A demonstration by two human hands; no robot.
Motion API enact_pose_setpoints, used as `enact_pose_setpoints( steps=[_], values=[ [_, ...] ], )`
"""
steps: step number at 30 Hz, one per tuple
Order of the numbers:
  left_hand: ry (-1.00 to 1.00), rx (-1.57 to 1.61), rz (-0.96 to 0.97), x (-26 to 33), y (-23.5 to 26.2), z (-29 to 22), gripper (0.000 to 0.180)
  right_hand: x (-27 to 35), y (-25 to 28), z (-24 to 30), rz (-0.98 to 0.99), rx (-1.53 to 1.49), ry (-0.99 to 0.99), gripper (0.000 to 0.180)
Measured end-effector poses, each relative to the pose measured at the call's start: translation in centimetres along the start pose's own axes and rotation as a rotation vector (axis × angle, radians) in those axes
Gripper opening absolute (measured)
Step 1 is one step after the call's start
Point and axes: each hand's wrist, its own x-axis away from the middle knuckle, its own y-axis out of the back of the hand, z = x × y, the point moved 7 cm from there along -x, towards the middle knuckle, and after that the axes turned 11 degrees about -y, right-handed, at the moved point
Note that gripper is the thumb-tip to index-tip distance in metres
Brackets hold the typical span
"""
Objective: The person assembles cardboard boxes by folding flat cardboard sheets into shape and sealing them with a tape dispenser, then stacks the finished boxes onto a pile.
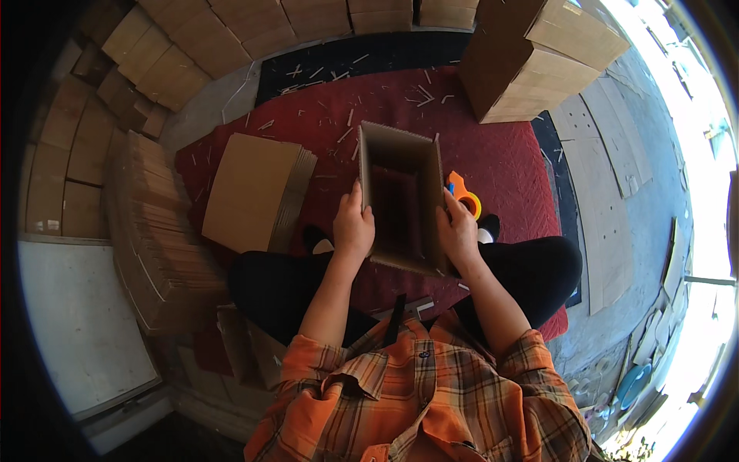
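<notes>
Between my hands is a cardboard box (368, 165), opened out into a rectangular tube. Through it the red cloth shows, so both ends look unclosed. My left hand (354, 225) grips its left wall, thumb on the near side and fingers along the outside. On the opposite wall my right hand (459, 231) holds on in the same way. Just beyond my right hand lies an orange tape dispenser (459, 189) with a yellow ring, partly hidden by the box and hand. To the left rests a stack of flattened cardboard boxes (250, 191).
A red cloth (504, 177) strewn with cardboard scraps covers the floor. Tall cardboard boxes (531, 69) stand at the far right. Bundled flat cardboard (158, 223) and a white panel (77, 316) line the left. More boxes (246, 31) are piled along the back.
</notes>
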Motion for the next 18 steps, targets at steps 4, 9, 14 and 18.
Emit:
enact_pose_setpoints(
  steps=[4, 9, 14, 18],
  values=[
    [0.090, 0.080, 0.015, 3.5, 0.8, -0.1, 0.061, -2.6, -0.5, 1.4, -0.013, 0.022, 0.071, 0.040],
    [0.036, 0.022, -0.059, 4.0, -0.5, 0.8, 0.060, -3.8, -3.5, 0.5, -0.032, 0.163, 0.058, 0.039],
    [0.000, -0.084, -0.074, 4.6, -0.1, -2.2, 0.064, -3.4, -4.1, -0.2, -0.040, 0.192, 0.026, 0.040],
    [-0.362, -0.104, 0.027, 8.4, -1.9, -9.0, 0.052, -3.4, -3.9, 0.0, -0.034, 0.190, 0.016, 0.040]
  ],
)
